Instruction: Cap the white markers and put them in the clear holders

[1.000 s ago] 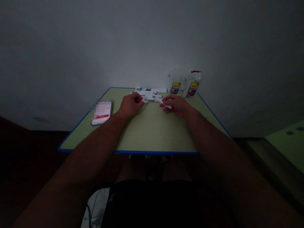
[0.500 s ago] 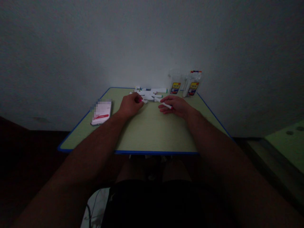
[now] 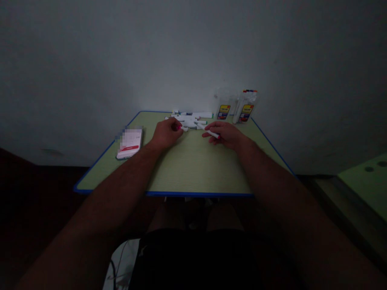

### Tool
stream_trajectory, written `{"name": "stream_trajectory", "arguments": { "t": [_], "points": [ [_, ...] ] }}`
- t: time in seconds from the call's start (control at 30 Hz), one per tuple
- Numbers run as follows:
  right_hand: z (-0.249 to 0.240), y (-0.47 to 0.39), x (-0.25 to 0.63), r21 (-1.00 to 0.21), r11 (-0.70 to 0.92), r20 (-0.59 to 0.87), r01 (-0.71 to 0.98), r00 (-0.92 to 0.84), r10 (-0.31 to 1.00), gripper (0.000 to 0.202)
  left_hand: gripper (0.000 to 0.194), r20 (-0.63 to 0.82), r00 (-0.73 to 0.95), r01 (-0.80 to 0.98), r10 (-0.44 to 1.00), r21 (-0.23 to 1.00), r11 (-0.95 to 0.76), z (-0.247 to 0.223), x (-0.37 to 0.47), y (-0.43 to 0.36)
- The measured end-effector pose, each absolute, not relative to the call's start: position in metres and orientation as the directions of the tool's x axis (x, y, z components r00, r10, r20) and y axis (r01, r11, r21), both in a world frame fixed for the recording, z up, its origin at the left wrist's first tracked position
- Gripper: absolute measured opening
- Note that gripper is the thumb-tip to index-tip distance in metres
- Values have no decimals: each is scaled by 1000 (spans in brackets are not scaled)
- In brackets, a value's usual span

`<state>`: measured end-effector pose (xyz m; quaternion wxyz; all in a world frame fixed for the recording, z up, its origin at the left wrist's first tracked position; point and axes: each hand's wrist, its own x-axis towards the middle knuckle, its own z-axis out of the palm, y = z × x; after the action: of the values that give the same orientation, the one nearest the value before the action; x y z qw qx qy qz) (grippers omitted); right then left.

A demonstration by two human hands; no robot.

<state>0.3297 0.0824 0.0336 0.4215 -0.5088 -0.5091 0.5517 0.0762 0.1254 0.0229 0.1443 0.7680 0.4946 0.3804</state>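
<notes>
In my right hand (image 3: 225,133) is a white marker (image 3: 213,133) with a pink end. It slants across the fingers, with the pink end toward me and the other end toward the pile. Some lower fingers are spread below it. My left hand (image 3: 167,132) is closed in a pinch on a small pink-and-white marker cap (image 3: 184,129), mostly covered by the fingers. Behind both hands, several white markers (image 3: 190,120) with coloured ends lie in a loose pile near the table's far edge.
Two clear plastic packs with yellow labels stand at the back right: one pack (image 3: 223,110) and another (image 3: 246,108) with coloured ends at its top. A phone (image 3: 130,144) lies at left. The pale green table (image 3: 196,169) has a blue edge and meets a wall (image 3: 181,52).
The lower fingers of my right hand have shifted slightly around the marker. My left hand and the pile look the same.
</notes>
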Motion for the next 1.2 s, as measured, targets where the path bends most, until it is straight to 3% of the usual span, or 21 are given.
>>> {"name": "stream_trajectory", "arguments": {
  "t": [1.2],
  "points": [
    [34,83,330,-991,-106,-116,78,-138,984,12,13,486,205,586,850,634,-504,19,76,129]
  ]
}}
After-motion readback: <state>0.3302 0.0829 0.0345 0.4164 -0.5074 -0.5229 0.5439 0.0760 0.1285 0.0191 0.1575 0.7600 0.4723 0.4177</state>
